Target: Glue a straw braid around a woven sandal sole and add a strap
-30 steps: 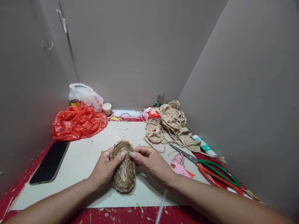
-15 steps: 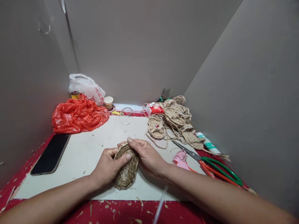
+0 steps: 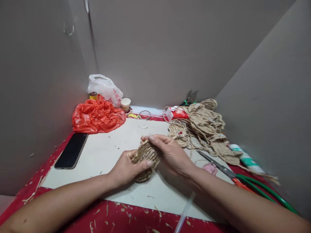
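Observation:
An oval piece of coiled, woven straw cord (image 3: 143, 161) is held up over the white board (image 3: 104, 155), tilted toward me. My left hand (image 3: 131, 166) grips its left side, the thumb lying across the front face. At the top right edge, my right hand (image 3: 170, 150) pinches the rim between thumb and fingers. Part of the piece is hidden behind both hands. Past my right hand lies a similar pale woven sole-shaped piece (image 3: 178, 132) with a small red bead or pin head on it.
Scissors (image 3: 222, 168) and a heap of braided straw cord (image 3: 206, 119) lie right, by a white-green tube (image 3: 246, 158). A phone (image 3: 71, 152), red plastic bag (image 3: 97, 116) and paper cup (image 3: 125, 104) are left. Behind sits a red-white box (image 3: 177, 113). A clear stick (image 3: 184, 213) lies in front.
My view has swung left, so everything sits further right in the picture. Both hands still hold the woven piece, which now tilts more and looks foreshortened.

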Tool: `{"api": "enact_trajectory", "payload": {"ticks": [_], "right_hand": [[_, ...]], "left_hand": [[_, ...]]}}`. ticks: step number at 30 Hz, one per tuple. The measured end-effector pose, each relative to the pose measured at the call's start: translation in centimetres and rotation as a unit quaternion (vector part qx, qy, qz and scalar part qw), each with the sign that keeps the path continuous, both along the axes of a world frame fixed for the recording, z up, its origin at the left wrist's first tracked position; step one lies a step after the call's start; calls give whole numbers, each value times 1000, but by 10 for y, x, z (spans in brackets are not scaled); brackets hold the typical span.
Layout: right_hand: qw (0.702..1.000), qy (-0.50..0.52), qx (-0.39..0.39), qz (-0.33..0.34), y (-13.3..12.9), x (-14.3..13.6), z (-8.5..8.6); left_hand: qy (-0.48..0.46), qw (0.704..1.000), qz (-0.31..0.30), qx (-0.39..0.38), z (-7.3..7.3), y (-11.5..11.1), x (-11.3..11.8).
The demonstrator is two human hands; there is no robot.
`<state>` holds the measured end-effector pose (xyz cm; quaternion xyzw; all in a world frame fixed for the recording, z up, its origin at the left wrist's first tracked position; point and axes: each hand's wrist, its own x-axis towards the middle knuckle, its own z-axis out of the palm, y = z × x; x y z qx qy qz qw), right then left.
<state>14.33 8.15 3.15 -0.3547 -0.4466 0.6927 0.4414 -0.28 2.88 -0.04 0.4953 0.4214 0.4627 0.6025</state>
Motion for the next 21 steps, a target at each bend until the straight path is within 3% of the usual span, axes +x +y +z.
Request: {"api": "enact_trajectory", "payload": {"ticks": [7, 13, 17, 21], "right_hand": [[999, 5, 20, 28, -2, -1, 4], [998, 44, 25, 47, -7, 0, 8], [995, 71, -3, 69, -13, 2, -2], [994, 75, -42, 69, -13, 1, -10]], "left_hand": [[-24, 999, 2, -31, -8, -2, 0], [-14, 999, 33, -33, -2, 1, 0], [-51, 995, 82, -39, 2, 1, 1], [-46, 997, 59, -29, 4, 2, 1]]}}
